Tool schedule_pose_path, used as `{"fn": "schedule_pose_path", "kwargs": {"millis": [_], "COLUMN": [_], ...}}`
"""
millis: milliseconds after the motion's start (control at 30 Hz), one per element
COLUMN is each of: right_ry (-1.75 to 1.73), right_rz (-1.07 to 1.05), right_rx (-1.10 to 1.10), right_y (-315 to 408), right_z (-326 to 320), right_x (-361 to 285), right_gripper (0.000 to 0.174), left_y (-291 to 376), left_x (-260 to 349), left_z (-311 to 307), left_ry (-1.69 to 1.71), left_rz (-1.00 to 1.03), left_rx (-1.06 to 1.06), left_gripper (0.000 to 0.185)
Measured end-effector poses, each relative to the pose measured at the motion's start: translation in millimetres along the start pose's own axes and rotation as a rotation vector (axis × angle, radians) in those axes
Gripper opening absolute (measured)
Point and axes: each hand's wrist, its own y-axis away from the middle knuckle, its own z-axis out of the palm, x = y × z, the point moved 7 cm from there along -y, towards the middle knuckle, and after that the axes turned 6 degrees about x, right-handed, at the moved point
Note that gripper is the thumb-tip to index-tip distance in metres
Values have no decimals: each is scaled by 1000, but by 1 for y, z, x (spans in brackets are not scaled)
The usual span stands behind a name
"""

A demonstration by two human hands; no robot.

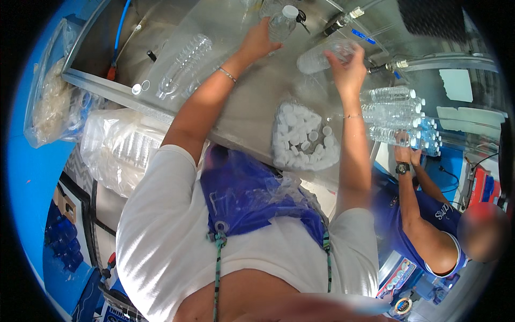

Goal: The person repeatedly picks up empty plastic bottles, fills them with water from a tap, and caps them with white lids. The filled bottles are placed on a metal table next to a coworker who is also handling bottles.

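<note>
My left hand (261, 40) is around the side of a clear plastic bottle (283, 26) topped with a white cap, at the far side of the metal work surface (237, 108). My right hand (348, 66) grips a second clear bottle (316, 58), tilted on its side with its base toward the left. Whether this bottle has a cap is hidden by my fingers. Nearer me, between my forearms, sits an open plastic bag of white caps (295, 137). To the left, an uncapped clear bottle (185, 66) lies on the metal.
At right, capped bottles (388, 109) lie stacked beside a co-worker's hands (404, 151). Hose fittings (336, 26) run along the back. A loose cap (136, 89) rests near the left rim. A plastic bag of bottles (124, 149) stands below the left edge.
</note>
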Motion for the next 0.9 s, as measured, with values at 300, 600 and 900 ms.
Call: {"fn": "schedule_pose_path", "kwargs": {"millis": [300,600,900], "right_ry": [-13,-1308,-2069], "right_rz": [30,1492,1451], "right_rx": [-117,-715,-827], "right_y": [1,95,91], "right_z": [18,97,67], "right_x": [8,80,39], "right_gripper": [63,67,82], "left_y": [3,4,7], "left_x": [1,-3,-12], "left_z": [-3,-4,-7], "left_ry": [-41,-42,53], "left_rz": [-7,95,56], "left_rx": [-2,58,-23], "left_gripper": [96,103,107]}}
